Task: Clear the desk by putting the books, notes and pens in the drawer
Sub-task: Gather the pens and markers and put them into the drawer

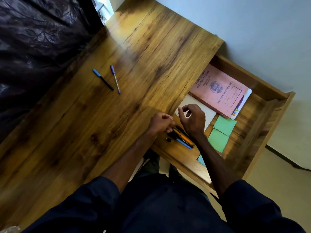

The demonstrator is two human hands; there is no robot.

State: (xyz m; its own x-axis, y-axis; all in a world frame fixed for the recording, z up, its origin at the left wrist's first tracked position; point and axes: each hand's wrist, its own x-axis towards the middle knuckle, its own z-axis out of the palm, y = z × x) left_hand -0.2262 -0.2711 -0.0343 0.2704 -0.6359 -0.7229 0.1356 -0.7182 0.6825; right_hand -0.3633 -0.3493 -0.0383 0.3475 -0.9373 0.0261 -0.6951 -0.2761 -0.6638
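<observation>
The open drawer (262,105) on the desk's right holds a pink record book (220,91) on a white book (242,105), a white notebook (209,115), green sticky notes (224,126) and a bundle of pens (183,139), orange, blue and black. My left hand (159,122) is curled at the desk's edge, its fingertips closed on the near ends of those pens. My right hand (192,120) hovers over the white notebook with loosely bent fingers holding nothing. A blue-capped black pen (103,79) and a purple-capped clear pen (115,79) lie on the desk (127,52).
A small black cap (168,140) lies in the drawer beside the pens, and a blue note (201,160) shows under my right forearm. Dark crumpled plastic (37,39) borders the desk's far left side. A pale wall (252,22) lies beyond the drawer.
</observation>
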